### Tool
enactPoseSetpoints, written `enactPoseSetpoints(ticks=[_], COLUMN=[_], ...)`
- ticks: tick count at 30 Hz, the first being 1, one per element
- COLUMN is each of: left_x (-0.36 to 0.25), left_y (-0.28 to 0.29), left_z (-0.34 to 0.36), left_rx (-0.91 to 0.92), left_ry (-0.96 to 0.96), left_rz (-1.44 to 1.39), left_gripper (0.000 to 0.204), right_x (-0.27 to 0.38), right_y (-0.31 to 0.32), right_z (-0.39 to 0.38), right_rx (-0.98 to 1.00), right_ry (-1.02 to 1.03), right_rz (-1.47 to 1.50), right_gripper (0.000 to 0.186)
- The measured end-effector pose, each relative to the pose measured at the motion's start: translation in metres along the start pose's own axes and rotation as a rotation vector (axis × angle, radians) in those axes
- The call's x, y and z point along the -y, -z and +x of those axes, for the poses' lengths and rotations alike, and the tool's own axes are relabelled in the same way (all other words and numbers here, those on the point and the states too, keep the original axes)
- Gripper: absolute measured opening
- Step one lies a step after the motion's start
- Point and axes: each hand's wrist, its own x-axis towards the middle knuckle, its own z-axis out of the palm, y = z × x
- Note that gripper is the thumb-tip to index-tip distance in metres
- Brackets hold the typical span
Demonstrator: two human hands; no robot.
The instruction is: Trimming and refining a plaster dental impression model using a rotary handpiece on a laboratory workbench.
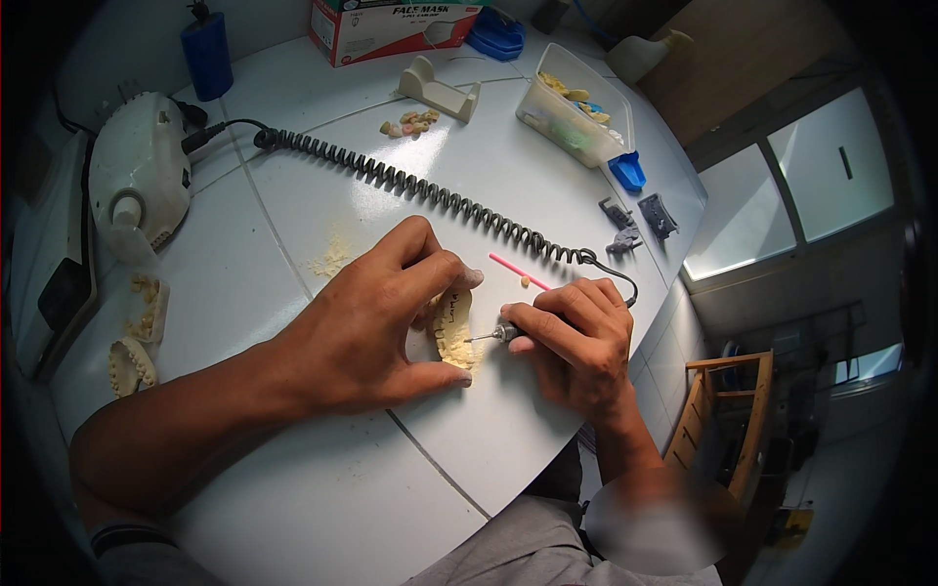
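Between the thumb and fingers of my left hand [381, 322] is a pale yellow plaster dental model [453, 327] with handwriting on its side. My right hand [581, 342] grips a rotary handpiece [506, 332] like a pen. Its thin metal bur points left and meets the model's edge, close to my left thumb. Yellow powder lies on the table just below and beside the model. From the rear of the handpiece a black coiled cord [420, 190] runs across the table to a white control unit [143, 176]. Part of the model is hidden behind my left fingers.
A pink stick [519, 271] lies beyond my right hand. Dark grey pieces [658, 217] sit near the right edge. Farther back are a clear tub [576, 117], a cream stand [438, 91], tooth pieces [408, 123] and a mask box [391, 31]. Another dental model [131, 366] stands far left.
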Motion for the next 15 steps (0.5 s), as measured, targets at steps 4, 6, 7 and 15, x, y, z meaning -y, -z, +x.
enactPoseSetpoints(ticks=[4,6,7,15], left_x=[0.0006,0.0016,0.0019,0.0000], left_y=[0.0000,-0.0003,-0.0004,0.0004], left_z=[0.0004,0.0002,0.0001,0.0005], left_rx=[-0.002,-0.004,-0.006,0.007], left_ry=[-0.010,-0.015,-0.020,-0.013], left_rz=[-0.003,-0.004,-0.004,-0.001], left_gripper=[0.074,0.074,0.075,0.076], right_x=[-0.0003,-0.0006,-0.0007,-0.0002], right_y=[-0.0004,-0.0020,-0.0027,-0.0011], right_z=[0.0006,0.0007,0.0009,-0.0001], right_rx=[-0.005,-0.010,-0.015,-0.011], right_ry=[0.005,-0.003,-0.005,-0.019], right_rz=[0.006,-0.004,-0.008,-0.010], right_gripper=[0.030,0.031,0.030,0.031])
